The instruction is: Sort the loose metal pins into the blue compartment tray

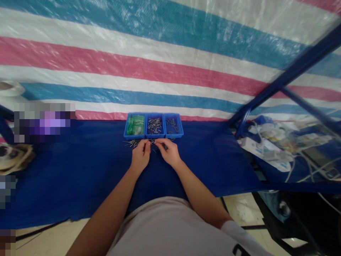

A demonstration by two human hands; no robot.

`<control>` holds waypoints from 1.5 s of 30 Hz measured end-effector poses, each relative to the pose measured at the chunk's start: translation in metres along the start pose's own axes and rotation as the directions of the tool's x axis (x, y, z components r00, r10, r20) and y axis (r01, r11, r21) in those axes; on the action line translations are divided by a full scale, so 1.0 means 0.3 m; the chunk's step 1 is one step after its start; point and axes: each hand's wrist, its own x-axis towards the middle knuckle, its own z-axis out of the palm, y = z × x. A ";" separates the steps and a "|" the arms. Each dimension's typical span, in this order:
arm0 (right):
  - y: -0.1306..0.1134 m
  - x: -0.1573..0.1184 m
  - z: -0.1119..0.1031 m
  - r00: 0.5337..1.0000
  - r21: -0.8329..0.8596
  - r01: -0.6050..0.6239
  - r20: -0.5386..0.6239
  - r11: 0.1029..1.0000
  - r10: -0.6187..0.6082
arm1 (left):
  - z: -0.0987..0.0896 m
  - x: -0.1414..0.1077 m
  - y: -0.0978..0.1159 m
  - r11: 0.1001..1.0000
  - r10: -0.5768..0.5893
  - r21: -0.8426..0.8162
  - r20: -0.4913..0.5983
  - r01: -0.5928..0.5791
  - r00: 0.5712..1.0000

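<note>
The middle blue bin [155,136] stands on the blue-covered table [210,156], holding a heap of thin metal pins [154,125]. Joined close on its left is a blue bin with green packets [136,122]; close on its right is another blue bin with a few scattered pins [173,125]. Just in front of the middle bin, more slim metal pieces [130,143] lie loose on the table, some spreading toward its left neighbour and partly covered by the hands.

The left hand [141,154] is in front of the middle bin and a little to its left, fingers curled in, thumb drawn up to the index finger. The right hand [169,152] is in front of it and a little to its right, thumb and index finger reaching toward the left hand's tips. Both are bent into a near pinch over the loose pieces; whether either has hold of one is too small to tell. Behind the middle bin hangs a striped plastic sheet [160,71]; well to its right stands a blue metal frame [262,94]
</note>
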 end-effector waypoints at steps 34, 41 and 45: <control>0.000 -0.007 -0.005 0.997 -0.029 -0.035 0.063 0.999 0.037 | -0.004 -0.003 -0.005 0.997 0.043 0.059 0.029 -0.045 0.999; 0.011 -0.006 0.000 0.997 0.001 -0.046 0.056 0.999 0.046 | -0.010 -0.002 0.003 0.998 0.043 0.036 0.050 -0.044 0.998; 0.004 -0.004 -0.001 0.997 0.006 -0.064 0.045 0.998 0.064 | -0.009 -0.001 0.003 0.999 0.041 0.016 0.049 -0.042 0.998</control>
